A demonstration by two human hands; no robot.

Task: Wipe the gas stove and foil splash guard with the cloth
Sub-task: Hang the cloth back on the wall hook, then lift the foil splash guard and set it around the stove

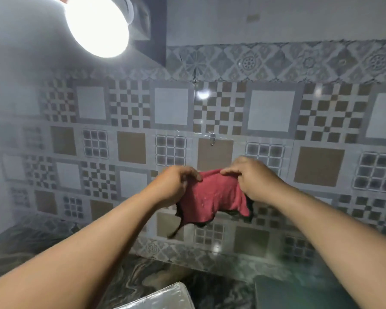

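Observation:
A red cloth (212,197) with frayed dark edges hangs in the air in front of the tiled wall. My left hand (176,184) pinches its upper left corner and my right hand (252,177) pinches its upper right corner, stretching it between them. A shiny foil-covered panel (163,297) shows at the bottom edge, left of centre. A dark flat surface (299,293) at the bottom right may be the stove; only a corner shows.
Patterned wall tiles (270,110) fill the background, covered by a clear sheet with a small metal hook (212,139). A bright lamp (98,25) glares at the top left. A dark marbled countertop (129,277) runs below the wall.

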